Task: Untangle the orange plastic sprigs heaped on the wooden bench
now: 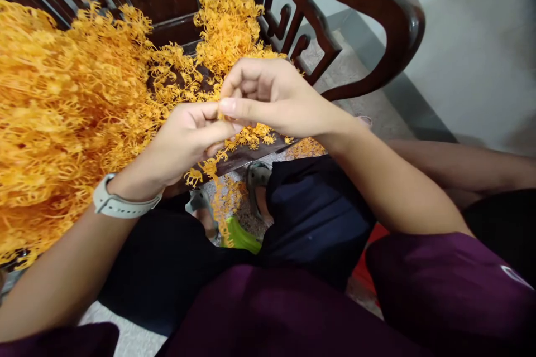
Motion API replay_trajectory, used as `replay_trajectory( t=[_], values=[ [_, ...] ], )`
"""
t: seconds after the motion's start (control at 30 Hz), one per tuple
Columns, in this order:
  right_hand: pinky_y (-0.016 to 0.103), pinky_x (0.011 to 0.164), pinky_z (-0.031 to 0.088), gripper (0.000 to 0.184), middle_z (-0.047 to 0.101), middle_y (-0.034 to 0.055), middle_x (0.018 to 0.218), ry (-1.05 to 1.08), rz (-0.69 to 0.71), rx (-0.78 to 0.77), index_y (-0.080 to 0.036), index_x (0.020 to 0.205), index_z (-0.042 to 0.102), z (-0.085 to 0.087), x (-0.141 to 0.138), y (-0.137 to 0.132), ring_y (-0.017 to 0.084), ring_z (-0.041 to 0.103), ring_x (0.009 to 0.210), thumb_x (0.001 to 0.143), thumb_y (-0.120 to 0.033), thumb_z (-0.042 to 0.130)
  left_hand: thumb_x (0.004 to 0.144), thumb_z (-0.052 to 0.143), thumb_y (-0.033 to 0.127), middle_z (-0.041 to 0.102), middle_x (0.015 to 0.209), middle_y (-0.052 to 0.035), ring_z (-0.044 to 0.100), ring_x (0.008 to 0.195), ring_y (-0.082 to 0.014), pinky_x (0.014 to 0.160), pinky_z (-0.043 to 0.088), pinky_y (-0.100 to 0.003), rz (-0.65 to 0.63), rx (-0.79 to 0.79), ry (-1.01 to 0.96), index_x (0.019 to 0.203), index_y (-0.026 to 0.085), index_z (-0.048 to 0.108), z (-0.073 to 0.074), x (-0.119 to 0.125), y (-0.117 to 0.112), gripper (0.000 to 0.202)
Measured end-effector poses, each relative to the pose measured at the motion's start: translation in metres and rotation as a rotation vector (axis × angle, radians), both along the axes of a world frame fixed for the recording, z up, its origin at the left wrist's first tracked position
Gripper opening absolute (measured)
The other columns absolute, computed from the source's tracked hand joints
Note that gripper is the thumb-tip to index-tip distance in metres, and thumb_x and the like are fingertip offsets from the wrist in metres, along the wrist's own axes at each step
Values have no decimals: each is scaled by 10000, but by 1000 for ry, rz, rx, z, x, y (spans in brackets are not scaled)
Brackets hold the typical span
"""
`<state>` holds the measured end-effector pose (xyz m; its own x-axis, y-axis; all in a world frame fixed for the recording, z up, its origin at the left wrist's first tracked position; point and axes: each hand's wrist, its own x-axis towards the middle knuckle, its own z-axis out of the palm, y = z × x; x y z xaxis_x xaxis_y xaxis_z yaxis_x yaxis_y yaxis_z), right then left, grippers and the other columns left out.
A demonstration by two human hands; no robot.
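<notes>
My left hand (188,134) is closed in a pinch, with a white watch strap (125,203) round its wrist. A strand of small orange plastic flower-like pieces (215,184) hangs below its fingers toward the floor. My right hand (272,92) has its thumb and fingers closed together, meeting the left fingertips. A bit of orange shows between the two hands; the fingers hide most of it. Just beyond the hands lies a heap of the same spidery orange pieces (230,25).
A much larger orange pile (71,117) covers the left of the dark carved wooden bench (167,30). Its curved armrest (402,17) rises at the right. Something bright green (243,237) is on the floor between my feet, and another person's leg (456,167) is at the right.
</notes>
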<state>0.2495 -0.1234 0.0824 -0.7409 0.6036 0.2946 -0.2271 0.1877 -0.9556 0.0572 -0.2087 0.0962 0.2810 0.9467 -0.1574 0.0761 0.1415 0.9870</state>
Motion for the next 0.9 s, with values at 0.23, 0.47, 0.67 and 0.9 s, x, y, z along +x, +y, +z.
replay_trajectory(
  t=[0.23,0.47,0.67,0.9],
  values=[
    [230,578,443,381,621,-27,730,54,-43,-168,-170,841,640,2,-1,-3,87,556,628,886,-446,900,913,858,397,430,562,45,287,466,-74,423,135,-276,75,47,-4,732,192,657,2,2,-6,339],
    [264,555,441,359,583,-15,746,88,-127,-263,-225,791,589,15,-4,-14,113,489,609,835,-391,904,833,939,323,580,616,75,376,450,-52,440,242,-236,88,129,-174,989,206,689,3,3,-4,318],
    [247,573,474,337,578,-24,755,122,-166,-330,-212,809,558,14,-5,-15,110,542,623,878,-324,868,880,894,310,656,756,17,461,520,-63,469,294,-252,192,252,-25,899,190,753,1,-2,-1,187],
    [231,582,501,326,603,-23,753,84,-121,-450,-216,818,607,15,-6,-19,113,551,630,845,-345,906,984,763,252,476,570,37,350,463,-82,451,241,-289,146,299,-77,825,201,792,-1,-6,-2,169]
  ],
)
